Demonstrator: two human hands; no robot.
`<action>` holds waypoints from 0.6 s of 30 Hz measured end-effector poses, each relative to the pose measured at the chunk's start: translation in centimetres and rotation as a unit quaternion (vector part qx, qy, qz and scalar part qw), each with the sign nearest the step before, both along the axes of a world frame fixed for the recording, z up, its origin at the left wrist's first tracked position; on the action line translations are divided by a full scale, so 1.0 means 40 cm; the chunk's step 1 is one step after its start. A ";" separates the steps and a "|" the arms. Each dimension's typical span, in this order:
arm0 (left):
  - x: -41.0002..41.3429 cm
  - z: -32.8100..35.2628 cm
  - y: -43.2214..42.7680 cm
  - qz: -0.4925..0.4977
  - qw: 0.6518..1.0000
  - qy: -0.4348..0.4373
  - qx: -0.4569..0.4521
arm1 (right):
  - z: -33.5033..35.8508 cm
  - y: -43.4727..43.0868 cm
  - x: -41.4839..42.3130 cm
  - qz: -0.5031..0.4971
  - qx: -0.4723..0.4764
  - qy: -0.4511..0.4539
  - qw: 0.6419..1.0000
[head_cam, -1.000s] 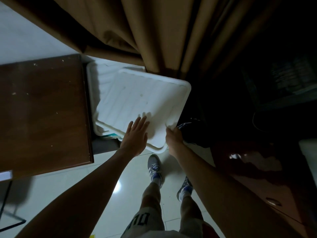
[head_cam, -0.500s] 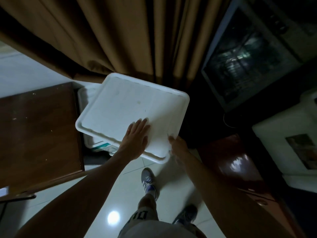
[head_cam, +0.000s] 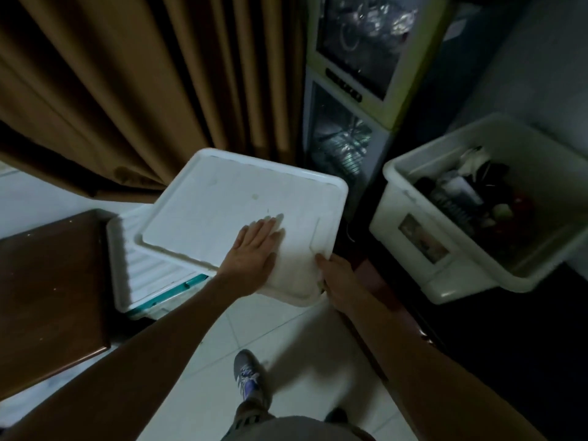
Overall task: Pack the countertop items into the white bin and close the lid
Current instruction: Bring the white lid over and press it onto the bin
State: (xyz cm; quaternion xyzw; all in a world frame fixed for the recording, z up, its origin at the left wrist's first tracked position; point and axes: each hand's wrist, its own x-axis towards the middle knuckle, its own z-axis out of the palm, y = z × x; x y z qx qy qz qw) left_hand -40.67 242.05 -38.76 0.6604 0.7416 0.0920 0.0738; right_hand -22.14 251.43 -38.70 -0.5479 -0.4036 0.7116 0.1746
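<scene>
Lid (head_cam: pixel 229 211) held: left hand (head_cam: pixel 251 249) flat on top, right hand (head_cam: pixel 337 275) gripping near corner; white bin (head_cam: pixel 388 218) off right, right hand nearer.

Both arms are bare. The left forearm (head_cam: pixel 143 361) and the right forearm (head_cam: pixel 413 361) show uncovered from the bottom edge of the view up to the wrists. The left hand (head_cam: pixel 254 249) and the right hand (head_cam: pixel 337 272) are bare as well.

One foot wears a grey sneaker (head_cam: pixel 249 377) with a rounded toe, pale stripes on its side and blue-violet lacing down the middle. Of the other shoe (head_cam: pixel 337 415) only a dark toe shows, too dim to tell its colour.

Above the sneaker is a trouser leg (head_cam: pixel 251 416) in dull grey-brown cloth with a dark and pale marking too blurred to read. A plain grey garment (head_cam: pixel 296 429) curves across the bottom edge of the view.
</scene>
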 end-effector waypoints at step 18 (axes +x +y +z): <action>0.302 0.220 0.089 -0.085 0.994 0.025 0.064 | 0.193 -0.033 0.342 0.026 0.140 0.004 0.990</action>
